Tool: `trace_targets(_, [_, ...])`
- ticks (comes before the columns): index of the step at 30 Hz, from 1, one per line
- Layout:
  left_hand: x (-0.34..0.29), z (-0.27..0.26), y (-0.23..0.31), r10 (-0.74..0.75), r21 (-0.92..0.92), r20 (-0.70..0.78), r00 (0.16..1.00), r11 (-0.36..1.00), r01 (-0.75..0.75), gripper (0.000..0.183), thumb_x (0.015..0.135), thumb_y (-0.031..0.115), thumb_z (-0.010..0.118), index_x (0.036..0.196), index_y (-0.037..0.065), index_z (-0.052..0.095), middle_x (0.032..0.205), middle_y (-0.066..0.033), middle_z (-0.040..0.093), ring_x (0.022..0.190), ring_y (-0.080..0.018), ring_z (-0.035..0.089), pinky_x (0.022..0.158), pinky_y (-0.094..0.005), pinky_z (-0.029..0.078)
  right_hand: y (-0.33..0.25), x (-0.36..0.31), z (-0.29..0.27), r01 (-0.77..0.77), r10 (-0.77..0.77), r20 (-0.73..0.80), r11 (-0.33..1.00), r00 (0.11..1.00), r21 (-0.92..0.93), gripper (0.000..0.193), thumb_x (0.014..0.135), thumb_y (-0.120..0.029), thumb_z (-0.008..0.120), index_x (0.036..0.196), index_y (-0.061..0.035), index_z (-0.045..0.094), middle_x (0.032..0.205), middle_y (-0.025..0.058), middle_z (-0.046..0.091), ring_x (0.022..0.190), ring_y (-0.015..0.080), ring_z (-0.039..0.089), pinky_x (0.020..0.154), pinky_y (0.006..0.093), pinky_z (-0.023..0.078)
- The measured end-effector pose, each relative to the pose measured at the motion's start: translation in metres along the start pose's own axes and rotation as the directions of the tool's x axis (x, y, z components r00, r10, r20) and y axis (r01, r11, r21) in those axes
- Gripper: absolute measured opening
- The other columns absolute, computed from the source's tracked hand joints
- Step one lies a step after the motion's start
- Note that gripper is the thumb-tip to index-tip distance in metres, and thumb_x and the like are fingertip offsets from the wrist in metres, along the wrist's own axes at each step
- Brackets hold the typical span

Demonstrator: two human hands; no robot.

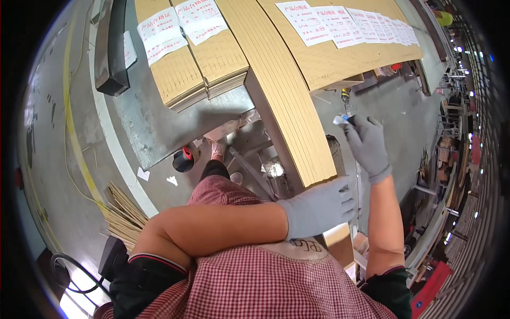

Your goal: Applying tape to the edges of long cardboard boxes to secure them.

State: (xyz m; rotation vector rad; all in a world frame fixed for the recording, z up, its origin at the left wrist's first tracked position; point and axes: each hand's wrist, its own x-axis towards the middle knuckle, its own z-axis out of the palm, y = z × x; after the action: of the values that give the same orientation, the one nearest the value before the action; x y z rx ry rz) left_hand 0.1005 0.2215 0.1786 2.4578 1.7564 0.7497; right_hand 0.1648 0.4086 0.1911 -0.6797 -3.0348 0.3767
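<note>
Both hands wear grey gloves. My left hand [319,209] reaches across in front of my body, its fingers stretched out toward the right. It is at the near end of a stack of long, narrow tan boards [295,114]; whether it touches them I cannot tell. Off to the right of that stack, my right hand [367,148] is raised with its fingers closed in a pinch. A small white and blue piece [341,120] sticks out from its fingertips; its kind is unclear.
Tan board stacks [220,58] topped with paper labels [199,21] lie at the far left. Another labelled tan panel [345,61] is at the far right. A yellow and black tool [346,94] is beyond my right hand. Thin strips [125,215] lie at left, near a black and red object [185,158].
</note>
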Motion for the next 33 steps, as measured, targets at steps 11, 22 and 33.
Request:
trace_targets(11, [-0.017, -0.011, 0.0, -0.11, -0.303, -0.409, 0.906, 0.953, -0.022, 0.028, 0.076, 0.023, 0.073, 0.094, 0.007, 0.06, 0.093, -0.005, 0.061, 0.089, -0.0224, 0.06, 0.084, -0.0371, 0.046, -0.057, -0.043, -0.073, 0.061, -0.079, 0.064, 0.967, 0.995, 0.248, 0.016, 0.085, -0.013, 0.059, 0.096, -0.004, 0.066, 0.069, 0.0054, 0.06, 0.074, 0.0195, 0.058, 0.092, 0.0385, 0.036])
trace_targets(22, [-0.141, -0.024, -0.045, -0.691, -0.676, 0.091, 0.717, 0.486, 0.554, 0.012, 0.081, 0.009, 0.065, 0.073, 0.0, 0.062, 0.07, -0.0102, 0.061, 0.056, -0.024, 0.057, 0.052, -0.0334, 0.044, -0.002, 0.011, -0.066, 0.269, -0.248, 0.175, 0.957, 0.953, -0.107, 0.018, 0.081, -0.019, 0.07, 0.085, -0.0013, 0.069, 0.092, 0.0147, 0.071, 0.087, 0.0275, 0.067, 0.084, 0.0403, 0.049])
trace_targets(33, [-0.113, 0.097, -0.107, -0.477, -0.925, 0.379, 0.793, -0.225, 0.307, 0.023, 0.091, 0.014, 0.067, 0.103, -0.005, 0.068, 0.093, -0.0048, 0.069, 0.087, -0.0099, 0.061, 0.079, -0.0256, 0.05, -0.064, -0.011, -0.007, -0.272, 0.269, 0.152, 0.498, 0.951, 0.823, 0.044, 0.088, -0.015, 0.062, 0.125, 0.0075, 0.053, 0.117, 0.0178, 0.061, 0.103, 0.0237, 0.062, 0.092, 0.0356, 0.048])
